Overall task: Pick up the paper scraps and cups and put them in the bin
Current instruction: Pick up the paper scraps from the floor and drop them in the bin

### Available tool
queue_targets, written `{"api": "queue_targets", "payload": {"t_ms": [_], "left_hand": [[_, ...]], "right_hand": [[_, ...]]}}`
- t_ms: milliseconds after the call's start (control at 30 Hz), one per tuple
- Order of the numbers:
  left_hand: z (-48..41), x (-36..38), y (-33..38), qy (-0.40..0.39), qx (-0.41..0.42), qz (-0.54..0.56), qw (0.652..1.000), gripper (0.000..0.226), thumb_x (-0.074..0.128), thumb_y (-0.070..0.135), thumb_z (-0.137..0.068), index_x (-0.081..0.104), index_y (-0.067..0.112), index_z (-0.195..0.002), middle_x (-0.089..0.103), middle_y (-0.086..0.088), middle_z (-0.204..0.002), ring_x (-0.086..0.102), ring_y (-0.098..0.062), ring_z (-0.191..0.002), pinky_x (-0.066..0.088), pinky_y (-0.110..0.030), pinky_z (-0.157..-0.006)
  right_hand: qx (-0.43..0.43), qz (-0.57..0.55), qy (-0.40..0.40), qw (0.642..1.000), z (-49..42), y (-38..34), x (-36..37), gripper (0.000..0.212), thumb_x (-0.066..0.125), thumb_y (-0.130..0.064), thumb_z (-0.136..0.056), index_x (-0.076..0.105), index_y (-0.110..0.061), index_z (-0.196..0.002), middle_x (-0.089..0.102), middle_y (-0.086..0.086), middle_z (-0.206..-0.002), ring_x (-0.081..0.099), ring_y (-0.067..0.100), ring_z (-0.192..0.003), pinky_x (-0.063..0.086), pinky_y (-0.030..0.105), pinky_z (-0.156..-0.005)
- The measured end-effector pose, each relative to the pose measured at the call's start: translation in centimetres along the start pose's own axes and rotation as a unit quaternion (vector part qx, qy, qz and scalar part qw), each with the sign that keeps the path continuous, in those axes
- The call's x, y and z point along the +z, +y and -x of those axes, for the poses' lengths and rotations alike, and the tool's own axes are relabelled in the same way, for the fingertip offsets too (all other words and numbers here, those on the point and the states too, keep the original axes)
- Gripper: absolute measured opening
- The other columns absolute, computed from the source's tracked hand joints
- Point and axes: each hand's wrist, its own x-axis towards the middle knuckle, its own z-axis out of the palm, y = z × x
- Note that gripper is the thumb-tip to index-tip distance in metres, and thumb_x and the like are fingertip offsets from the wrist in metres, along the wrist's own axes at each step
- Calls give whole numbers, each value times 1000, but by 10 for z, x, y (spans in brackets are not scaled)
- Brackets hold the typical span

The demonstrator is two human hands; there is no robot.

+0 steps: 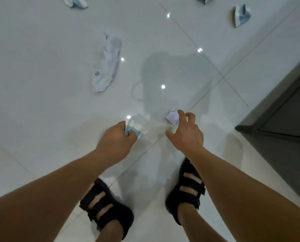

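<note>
A small crumpled white scrap [172, 117] lies on the near floor [41, 95], at the fingertips of the right hand [185, 132], whose fingers arch apart, holding nothing. The left hand [114, 139] clutches a crumpled blue-and-white scrap [135, 131].

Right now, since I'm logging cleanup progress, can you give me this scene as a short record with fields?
left hand: grips a crumpled blue-white scrap
right hand: fingers spread at the small white scrap on the floor, not closed on it
still lying: flattened white item with a recycling mark; far scraps
bin: not in view
floor tiles: glossy white
feet: black sandals
right edge: dark cabinet
</note>
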Motion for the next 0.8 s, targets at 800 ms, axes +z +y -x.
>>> {"api": "queue_targets", "payload": {"t_ms": [800], "left_hand": [[168,-263,19,123,-57,136,981,17,43,34,-97,46,20,-87,54,4,-83,52,-12,-73,39,-27,-60]], "right_hand": [[-320,60,-70,943,149,-245,-244,37,48,-33,-97,51,-22,-133,54,-1,-124,63,20,-95,51,30,-82]]}}
